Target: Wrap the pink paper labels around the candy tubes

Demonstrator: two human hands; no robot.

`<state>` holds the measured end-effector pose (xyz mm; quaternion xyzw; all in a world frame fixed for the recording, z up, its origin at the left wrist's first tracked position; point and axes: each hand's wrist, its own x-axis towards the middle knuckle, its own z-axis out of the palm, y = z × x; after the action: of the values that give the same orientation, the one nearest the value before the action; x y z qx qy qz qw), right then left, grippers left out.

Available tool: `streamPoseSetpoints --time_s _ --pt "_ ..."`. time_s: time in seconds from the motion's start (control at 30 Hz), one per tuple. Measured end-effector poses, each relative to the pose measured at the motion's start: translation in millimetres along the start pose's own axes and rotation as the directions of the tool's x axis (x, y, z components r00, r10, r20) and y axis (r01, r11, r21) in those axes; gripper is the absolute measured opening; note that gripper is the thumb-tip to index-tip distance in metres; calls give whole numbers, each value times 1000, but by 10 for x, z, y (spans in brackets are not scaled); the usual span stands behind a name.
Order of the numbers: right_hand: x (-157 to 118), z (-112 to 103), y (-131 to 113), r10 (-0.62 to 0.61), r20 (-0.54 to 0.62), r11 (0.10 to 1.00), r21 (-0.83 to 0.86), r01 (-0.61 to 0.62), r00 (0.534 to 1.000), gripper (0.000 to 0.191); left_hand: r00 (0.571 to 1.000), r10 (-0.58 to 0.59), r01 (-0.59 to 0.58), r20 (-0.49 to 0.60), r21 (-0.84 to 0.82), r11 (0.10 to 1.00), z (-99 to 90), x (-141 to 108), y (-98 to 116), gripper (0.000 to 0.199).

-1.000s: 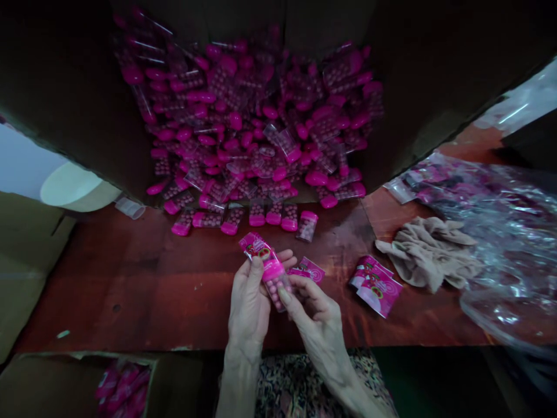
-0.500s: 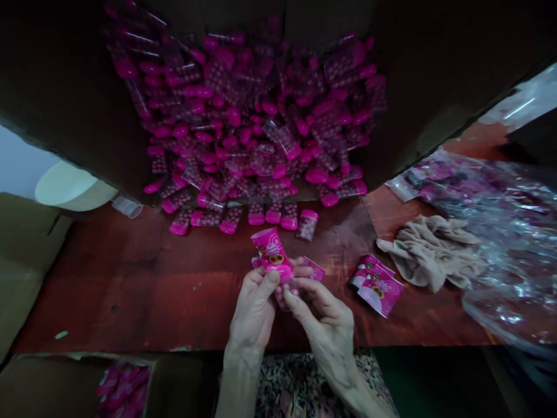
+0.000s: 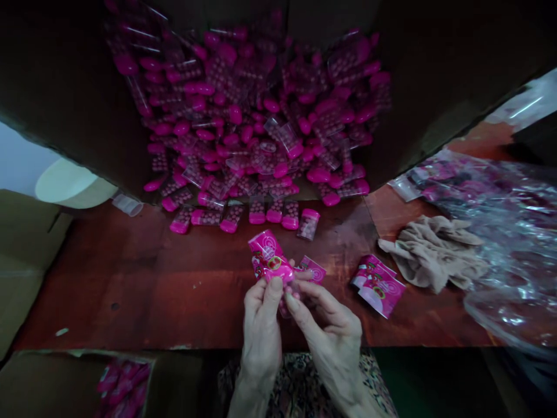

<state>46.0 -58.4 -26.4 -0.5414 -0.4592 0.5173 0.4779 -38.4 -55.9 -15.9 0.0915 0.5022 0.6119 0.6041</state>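
Observation:
Both hands meet over the front of the red table. My left hand [image 3: 262, 319] is closed on a pink printed sleeve [image 3: 266, 247], its thumb pressed by the pink cap of a small candy bottle. My right hand [image 3: 328, 331] pinches the clear body of that candy bottle [image 3: 285, 307], which shows pink balls inside. The sleeve sticks up beyond the cap; how far it goes round the bottle I cannot tell. Just behind my right fingers lies another printed sleeve [image 3: 313, 270]. Several flat sleeves [image 3: 380, 287] rest further right.
A big cardboard box [image 3: 418, 104] on its side spills capped candy bottles [image 3: 235, 151] onto the table [image 3: 143, 278]. At right lie a crumpled cloth [image 3: 435, 249] and clear plastic bags [image 3: 513, 232]. A white tub [image 3: 73, 186] stands left; below, a carton holds pink wrapped bottles [image 3: 124, 386].
My left hand has shifted slightly right and turned more upright, its thumb now by the cap. The sleeve has tilted a little to the left. My right hand keeps its pinch.

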Motion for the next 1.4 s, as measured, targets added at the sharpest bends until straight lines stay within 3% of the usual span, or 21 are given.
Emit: streamPoseSetpoints --time_s 0.17,0.33,0.5,0.67,0.73,0.8,0.9,1.0,1.1,1.3,1.4 --pt "11 21 -57 35 15 998 49 -36 999 15 993 -6 10 120 -36 999 -16 7 77 27" --pt "32 42 -102 17 149 998 58 -26 989 16 996 13 -11 90 -20 1000 -60 19 134 29" --pt "62 -19 -150 65 163 993 90 -81 984 12 984 -3 -16 179 104 994 -89 -8 94 23" --pt "70 15 -109 115 166 973 181 -145 979 9 977 33 -40 209 30 999 -28 -34 51 25" --pt "33 42 -59 65 166 990 110 -84 984 14 984 50 -48 168 -13 999 -14 -42 48 28" --pt "-4 38 -20 -78 171 994 -65 91 982 30 989 61 -56 135 -36 998 -24 -45 57 28" --pt "7 -34 -27 -354 173 821 -413 394 919 68 993 5 -2 115 -26 1000 -80 -35 94 25" --pt "105 -122 -80 -425 366 615 -554 561 828 80 988 -86 80 124 56 995 -146 -23 136 23" --pt "196 -149 -109 -371 557 552 -510 659 743 71 982 -111 93 150 123 988 -181 -31 145 28" --pt "247 -91 -151 -525 558 466 -443 766 643 51 997 76 -78 19 198 977 -189 -98 83 30" --pt "272 -82 -194 -557 592 406 -418 813 582 39 993 114 -106 -16 250 962 -179 -139 95 26"
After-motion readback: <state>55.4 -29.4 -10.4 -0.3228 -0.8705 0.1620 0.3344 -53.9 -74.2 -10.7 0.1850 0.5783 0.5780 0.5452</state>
